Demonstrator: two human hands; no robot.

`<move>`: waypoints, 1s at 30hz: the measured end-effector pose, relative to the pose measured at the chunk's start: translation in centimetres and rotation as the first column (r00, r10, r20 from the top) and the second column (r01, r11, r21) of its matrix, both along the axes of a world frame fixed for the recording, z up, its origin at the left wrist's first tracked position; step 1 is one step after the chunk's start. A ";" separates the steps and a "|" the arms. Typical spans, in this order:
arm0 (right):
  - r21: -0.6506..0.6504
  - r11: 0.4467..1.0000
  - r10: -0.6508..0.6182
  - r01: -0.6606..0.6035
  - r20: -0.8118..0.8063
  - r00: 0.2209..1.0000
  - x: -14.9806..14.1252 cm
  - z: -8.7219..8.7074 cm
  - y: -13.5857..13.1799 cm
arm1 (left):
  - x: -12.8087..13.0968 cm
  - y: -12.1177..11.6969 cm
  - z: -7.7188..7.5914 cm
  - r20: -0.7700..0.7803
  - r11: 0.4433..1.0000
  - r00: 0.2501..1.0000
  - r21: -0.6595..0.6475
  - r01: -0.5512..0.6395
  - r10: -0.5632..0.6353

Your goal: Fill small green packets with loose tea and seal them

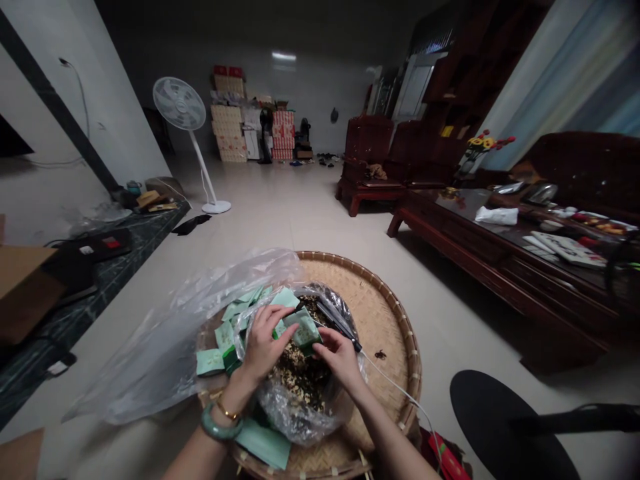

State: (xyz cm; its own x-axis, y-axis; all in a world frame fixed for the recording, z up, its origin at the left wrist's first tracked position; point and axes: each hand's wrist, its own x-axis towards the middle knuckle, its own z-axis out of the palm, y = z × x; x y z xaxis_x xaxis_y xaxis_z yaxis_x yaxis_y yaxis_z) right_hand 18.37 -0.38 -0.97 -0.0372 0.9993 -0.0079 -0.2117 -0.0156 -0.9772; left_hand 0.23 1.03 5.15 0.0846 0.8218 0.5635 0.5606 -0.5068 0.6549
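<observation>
A small green packet (pixel 303 329) is between my hands, above an open clear plastic bag (pixel 305 427) of dark and pale dried leaf-like bits (pixel 297 377). My left hand (pixel 266 339) has its thumb and fingers at the packet's left and upper edge. At the lower right corner, my right hand (pixel 341 359) pinches it between thumb and fingers. A slim black tool (pixel 339 325) with a white cord lies on the bag's right side, close to my right fingers. Other green packets (pixel 210 361) are heaped at the left, and a larger flat green sheet or pouch (pixel 265 445) lies below.
Everything rests on a round woven bamboo tray (pixel 385 303) with a raised rim. A large clear plastic bag (pixel 150 360) spreads over its left side. The cord (pixel 395 387) crosses the right rim. A black round stand base (pixel 500 427) is at right, beyond it a wooden table (pixel 480 260).
</observation>
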 end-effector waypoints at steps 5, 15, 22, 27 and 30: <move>-0.032 0.999 0.011 -0.011 0.000 1.000 0.4 -0.1 -0.2 | -0.2 0.3 1.5 -0.114 0.986 0.993 0.164 0.024 -0.006; -0.057 0.994 0.083 -0.089 -0.097 0.992 2.0 0.2 0.3 | -0.5 1.8 0.0 0.007 0.945 0.993 -0.305 0.115 -0.118; 0.049 0.998 -0.022 0.042 -0.341 0.940 -0.2 -0.6 -0.5 | 0.6 1.7 -0.3 0.076 0.979 0.994 -0.195 -0.064 0.081; 0.065 0.991 -0.098 0.116 -0.230 0.968 -2.1 -0.4 -0.7 | 1.8 1.3 -0.1 0.105 0.978 0.993 -0.203 -0.039 0.061; -0.012 0.982 -0.189 0.190 -0.143 0.971 -2.2 -0.7 -0.3 | 2.0 1.3 -0.2 0.165 0.969 0.985 -0.247 -0.017 0.059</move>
State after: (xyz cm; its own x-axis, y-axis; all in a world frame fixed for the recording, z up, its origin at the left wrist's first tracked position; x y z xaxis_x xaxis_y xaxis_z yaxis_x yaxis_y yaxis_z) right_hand 16.20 -0.73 -1.69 0.1523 0.9882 -0.0149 -0.3485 0.0396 -0.9365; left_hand 2.24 2.35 4.95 -0.0289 0.9367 0.3490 0.4465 -0.3002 0.8429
